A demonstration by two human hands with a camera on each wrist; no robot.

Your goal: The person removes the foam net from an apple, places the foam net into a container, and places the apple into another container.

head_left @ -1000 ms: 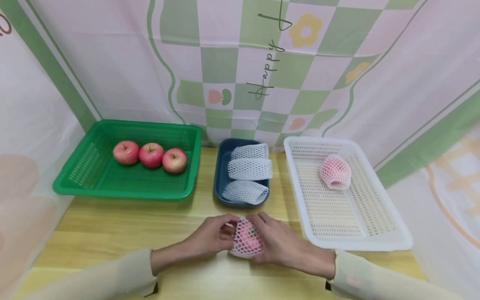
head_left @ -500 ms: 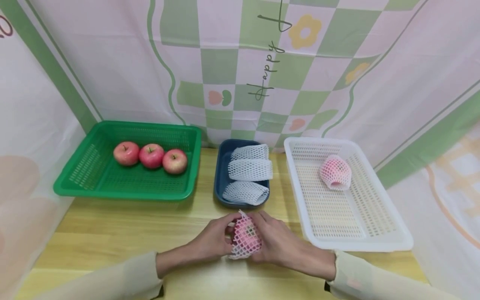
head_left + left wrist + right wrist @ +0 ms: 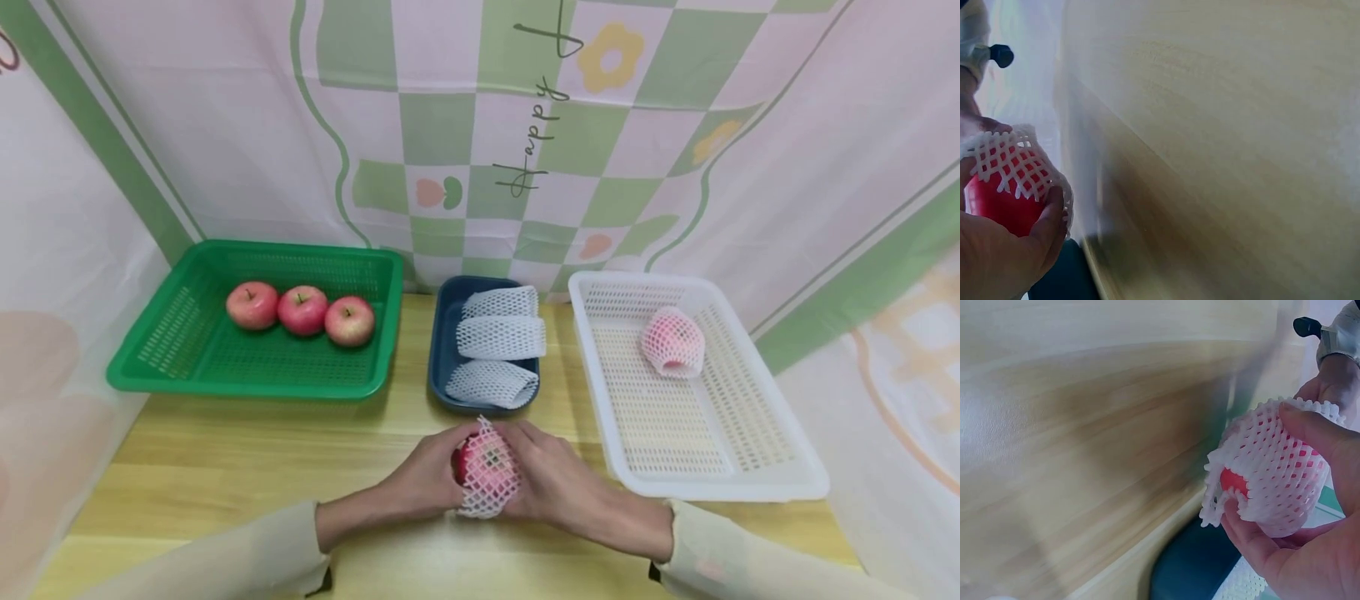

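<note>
In the head view both hands meet over the table just in front of the blue tray, around a red apple [image 3: 463, 460] partly covered by a white foam net sleeve [image 3: 493, 483]. My left hand [image 3: 426, 473] grips the apple's left side, where bare red skin shows. From the right, my right hand [image 3: 557, 482] holds the netted side. In the left wrist view the sleeve's open edge [image 3: 1022, 178] crosses the apple [image 3: 1000, 206], with fingertips at the mesh. In the right wrist view, thumb and fingers pinch the sleeve [image 3: 1285, 469], and a red patch shows through its opening.
A green basket [image 3: 292, 385] at left holds three bare apples [image 3: 302, 311]. Behind the hands, a blue tray [image 3: 444, 333] carries three foam sleeves [image 3: 501, 337]. The white basket [image 3: 660, 433] at right contains one netted apple [image 3: 672, 343]. A printed curtain [image 3: 517, 133] hangs behind.
The sleeve's left edge has shifted, baring red apple skin beside the left hand. My left hand has moved slightly right and wraps closer around the apple; the right hand stays nearly in place.
</note>
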